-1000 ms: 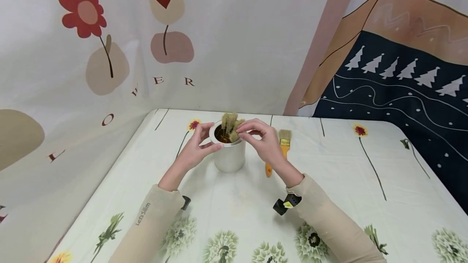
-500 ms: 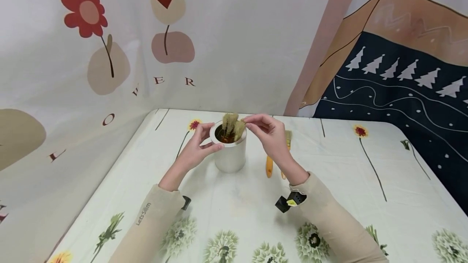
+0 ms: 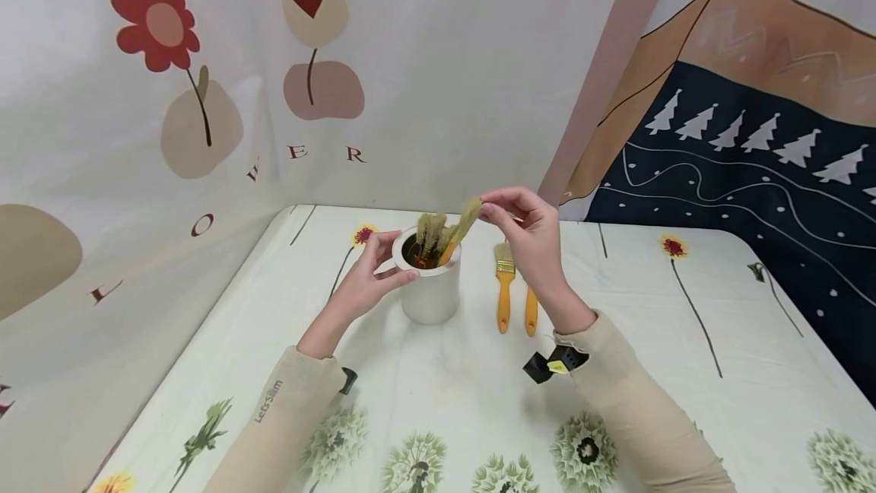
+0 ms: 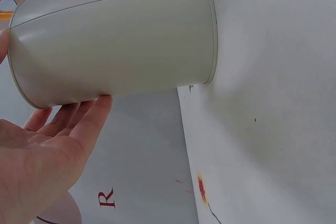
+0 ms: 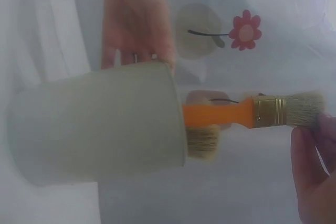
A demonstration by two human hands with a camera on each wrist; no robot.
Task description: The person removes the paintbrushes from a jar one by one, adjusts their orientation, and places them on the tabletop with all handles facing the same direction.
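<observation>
L hand [image 3: 364,280] holds cup [image 3: 430,297]; R hand [image 3: 532,238] pinches brush's [image 5: 269,112] bristles [image 5: 303,107] (handle [image 5: 214,115] btm hidden inside).

We see the person's left grip [image 3: 364,280] holding a pale canister [image 3: 431,300] near its rim, upright on the counter [image 3: 445,379], while the right grip [image 3: 530,233] pinches a tilted brush [image 3: 448,252] by its bristles [image 3: 469,219] — lower end inside the canister. More bristles [image 3: 430,231] stick out there; nearby lie an orange-handled brush [image 3: 504,291] and a second brush [image 3: 531,312] — partly hidden.

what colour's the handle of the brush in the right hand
The brush handle is orange, clearest in the right wrist view.
</observation>
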